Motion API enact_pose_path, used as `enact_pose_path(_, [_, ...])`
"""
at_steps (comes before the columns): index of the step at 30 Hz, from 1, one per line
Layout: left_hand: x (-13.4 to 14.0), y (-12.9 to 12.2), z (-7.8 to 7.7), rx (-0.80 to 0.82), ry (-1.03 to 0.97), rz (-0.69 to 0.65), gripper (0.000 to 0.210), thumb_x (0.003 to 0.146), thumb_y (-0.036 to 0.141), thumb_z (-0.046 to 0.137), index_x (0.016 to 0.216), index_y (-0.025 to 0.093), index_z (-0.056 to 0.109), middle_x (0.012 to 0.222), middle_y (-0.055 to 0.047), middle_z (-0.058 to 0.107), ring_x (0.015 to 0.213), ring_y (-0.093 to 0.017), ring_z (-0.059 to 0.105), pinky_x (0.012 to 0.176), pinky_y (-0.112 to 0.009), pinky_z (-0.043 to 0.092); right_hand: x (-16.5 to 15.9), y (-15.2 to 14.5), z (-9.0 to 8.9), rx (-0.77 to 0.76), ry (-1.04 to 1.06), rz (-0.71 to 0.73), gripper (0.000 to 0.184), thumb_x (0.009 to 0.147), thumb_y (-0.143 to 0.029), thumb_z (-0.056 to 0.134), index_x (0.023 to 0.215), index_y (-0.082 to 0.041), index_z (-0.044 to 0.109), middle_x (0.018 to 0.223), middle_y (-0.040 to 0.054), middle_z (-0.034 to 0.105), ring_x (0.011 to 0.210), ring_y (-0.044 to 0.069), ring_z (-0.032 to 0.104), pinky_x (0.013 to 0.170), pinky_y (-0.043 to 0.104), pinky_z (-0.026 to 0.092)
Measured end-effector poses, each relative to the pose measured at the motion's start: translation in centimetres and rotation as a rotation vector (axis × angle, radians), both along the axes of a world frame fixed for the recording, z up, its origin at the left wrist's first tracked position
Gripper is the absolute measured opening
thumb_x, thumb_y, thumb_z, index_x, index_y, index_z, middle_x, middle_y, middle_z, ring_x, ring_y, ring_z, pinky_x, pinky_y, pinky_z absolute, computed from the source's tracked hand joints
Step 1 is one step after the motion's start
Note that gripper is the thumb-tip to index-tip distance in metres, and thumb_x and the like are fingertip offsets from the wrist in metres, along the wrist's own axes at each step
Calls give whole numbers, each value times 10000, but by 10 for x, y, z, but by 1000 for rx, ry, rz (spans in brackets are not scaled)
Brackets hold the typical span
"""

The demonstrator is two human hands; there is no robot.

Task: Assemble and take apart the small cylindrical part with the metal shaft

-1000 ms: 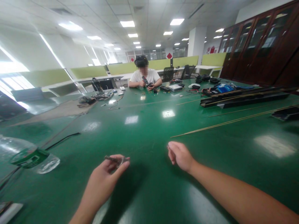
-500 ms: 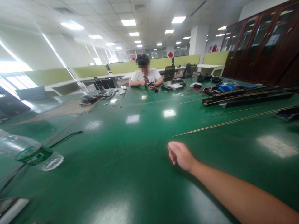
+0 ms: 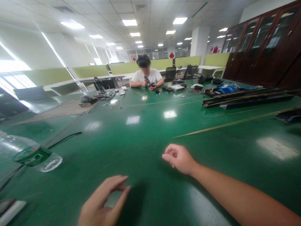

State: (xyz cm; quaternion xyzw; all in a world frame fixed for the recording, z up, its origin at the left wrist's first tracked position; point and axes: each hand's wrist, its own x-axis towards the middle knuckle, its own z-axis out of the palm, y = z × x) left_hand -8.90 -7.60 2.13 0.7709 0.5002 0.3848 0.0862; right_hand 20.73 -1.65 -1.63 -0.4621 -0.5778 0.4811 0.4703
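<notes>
My left hand is back in view, fingertips slightly parted, apparently empty; my right hand curls, contents unclear. The rods lie just beyond it; seemingly between grips, I probably need a careful pinch next.

My left hand bare; my right hand bare too, forearm uncovered, tapering smoothly toward slim wrist.

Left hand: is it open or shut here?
Partly open: the left hand is curved, its index fingertip apart from the thumb tip, and the green table shows through the curl.
</notes>
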Motion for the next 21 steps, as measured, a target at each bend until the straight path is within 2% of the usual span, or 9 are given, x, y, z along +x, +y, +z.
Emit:
enact_pose_path(2, [39, 13, 6, 0, 77, -185, 304, 856, 295, 653, 1159, 305, 633, 921, -12, 688, 804, -189, 669, 786, -289, 560, 0, -3, 2, 65, -71, 11, 225, 758, -344, 749, 769, -156, 626, 577, -35, 561, 487, 95, 482, 484, 210, 360])
enact_pose_path(4, [72, 25, 11, 4, 118, -279, 354, 858, 220, 627, 1205, 286, 603, 976, -27, 678, 835, -178, 664, 786, -275, 549, 0, -5, 3, 108, -109, 55, 216, 732, -326, 773, 746, -148, 651, 579, -28, 563, 506, 95, 468, 499, 215, 353])
enact_pose_path(7, [102, 36, 13, -30, 193, -366, 204, 865, 193, 624, 1063, 241, 636, 960, -34, 660, 828, -171, 645, 735, -260, 524, 0, -7, 3, 124, -112, 116, 199, 721, -304, 780, 728, -149, 656, 563, -30, 559, 500, 93, 452, 491, 213, 335])
enact_pose_path(10, [109, 39, 10, -38, 234, -384, 57, 888, 169, 595, 904, 213, 627, 848, -18, 642, 755, -161, 619, 672, -248, 486, 1, -5, 2, 123, -101, 123, 200, 706, -277, 788, 694, -150, 634, 553, -35, 546, 494, 89, 436, 483, 209, 323])
enact_pose_path(16, [104, 36, 5, -25, 279, -354, 86, 897, 156, 570, 915, 209, 636, 834, -19, 655, 733, -168, 615, 659, -255, 471, 0, -5, -3, 86, -114, 169, 237, 696, -310, 809, 697, -135, 649, 568, -22, 578, 504, 90, 460, 480, 203, 334])
enact_pose_path(21, [100, 32, 4, -64, 235, -330, 174, 893, 131, 548, 961, 236, 669, 855, -3, 678, 764, -163, 645, 686, -253, 504, 0, -10, 0, 93, -106, 243, 322, 612, -342, 877, 770, -116, 713, 575, -16, 610, 503, 91, 488, 488, 204, 366])
